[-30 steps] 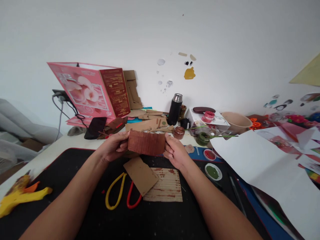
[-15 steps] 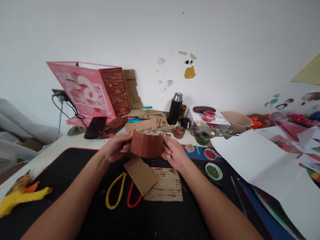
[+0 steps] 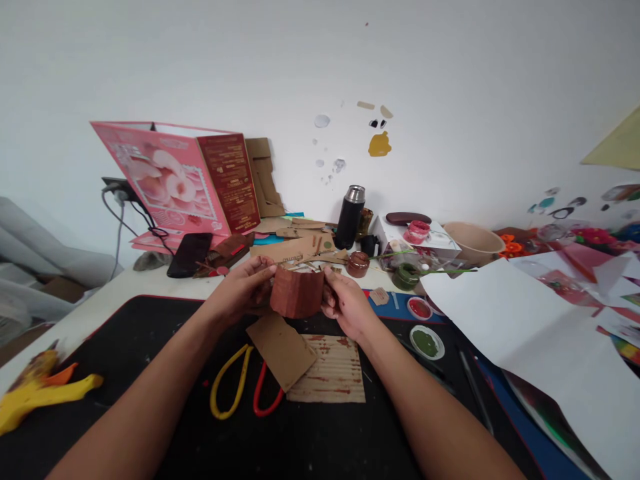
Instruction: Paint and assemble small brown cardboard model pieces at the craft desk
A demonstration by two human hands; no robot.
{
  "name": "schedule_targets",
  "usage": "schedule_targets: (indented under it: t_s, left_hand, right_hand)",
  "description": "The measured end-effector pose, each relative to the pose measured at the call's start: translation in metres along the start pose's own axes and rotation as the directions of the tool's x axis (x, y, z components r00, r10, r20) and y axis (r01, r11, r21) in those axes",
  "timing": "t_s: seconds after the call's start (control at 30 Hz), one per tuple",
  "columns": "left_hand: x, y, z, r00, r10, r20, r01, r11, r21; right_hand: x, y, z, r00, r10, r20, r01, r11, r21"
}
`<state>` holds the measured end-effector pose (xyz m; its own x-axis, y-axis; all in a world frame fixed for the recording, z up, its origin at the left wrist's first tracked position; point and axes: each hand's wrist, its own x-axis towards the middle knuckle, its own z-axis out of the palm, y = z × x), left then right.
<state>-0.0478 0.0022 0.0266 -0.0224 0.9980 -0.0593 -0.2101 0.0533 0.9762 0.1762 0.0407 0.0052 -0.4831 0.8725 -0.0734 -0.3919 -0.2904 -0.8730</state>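
Note:
Both of my hands hold a brown-painted strip of corrugated cardboard (image 3: 297,292), bent into a curve above the black mat (image 3: 150,340). My left hand (image 3: 243,288) grips its left end with fingers wrapped round. On the other end, my right hand (image 3: 343,301) pinches it the same way. Under the hands lie a plain cardboard piece (image 3: 281,350) and a paint-smeared corrugated sheet (image 3: 334,379). Scissors with yellow and red handles (image 3: 240,387) lie partly beneath the plain piece.
A yellow glue gun (image 3: 40,393) lies at the left edge. Lids of red paint (image 3: 419,309) and green paint (image 3: 426,343) sit right of the hands, beside a large white paper sheet (image 3: 525,347). At the back stand a pink box (image 3: 170,180), black flask (image 3: 349,218), phone (image 3: 190,255) and bowl (image 3: 473,244).
My hands have come closer together, bending the brown strip from nearly flat into a tight curve.

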Motion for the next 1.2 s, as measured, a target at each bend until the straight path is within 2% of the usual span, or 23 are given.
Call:
schedule_targets:
  t_s: [0.13,0.27,0.33,0.47,0.57,0.77,0.93,1.03,1.1,1.13,1.2]
  left_hand:
    - [0.002,0.000,-0.001,0.998,0.047,-0.044,-0.045,0.998,0.046]
    - [0.001,0.000,-0.006,0.992,0.127,0.022,-0.128,0.990,0.065]
    - [-0.001,0.001,-0.008,0.983,0.162,0.088,-0.174,0.971,0.162]
    - [-0.006,0.004,-0.007,0.950,0.204,0.238,-0.295,0.836,0.462]
    - [-0.006,0.003,0.000,0.927,0.227,0.299,-0.361,0.754,0.548]
    - [-0.003,-0.003,0.010,0.916,0.351,0.196,-0.389,0.652,0.651]
    - [-0.001,0.003,-0.003,0.939,0.324,0.118,-0.319,0.688,0.651]
    - [-0.002,0.009,-0.017,0.950,0.310,-0.030,-0.222,0.742,0.633]
    - [-0.003,0.011,-0.023,0.948,0.306,-0.088,-0.182,0.747,0.640]
    - [-0.003,0.012,-0.025,0.948,0.307,-0.082,-0.179,0.728,0.662]
    - [-0.002,0.014,-0.025,0.956,0.294,-0.003,-0.199,0.655,0.729]
  right_hand:
    - [0.001,0.000,-0.002,0.998,0.009,-0.061,-0.008,1.000,0.015]
    - [0.002,0.000,-0.004,0.995,0.007,-0.099,-0.003,0.999,0.047]
    - [0.002,0.000,-0.004,0.994,0.019,-0.103,-0.013,0.998,0.060]
    - [0.003,0.000,-0.004,0.992,0.048,-0.114,-0.039,0.996,0.082]
    - [0.003,0.001,-0.002,0.991,0.065,-0.113,-0.055,0.995,0.087]
    - [0.001,0.005,0.002,0.995,0.065,-0.080,-0.060,0.996,0.062]
    - [-0.001,0.005,0.004,0.995,0.059,-0.079,-0.059,0.998,0.007]
    - [-0.001,0.002,0.003,0.996,0.035,-0.078,-0.036,0.999,-0.016]
    - [-0.001,0.000,0.001,0.995,0.017,-0.095,-0.020,0.999,-0.031]
    - [-0.001,-0.001,0.001,0.995,0.011,-0.101,-0.015,0.999,-0.039]
    - [0.000,-0.002,0.000,0.995,0.007,-0.103,-0.012,0.998,-0.054]
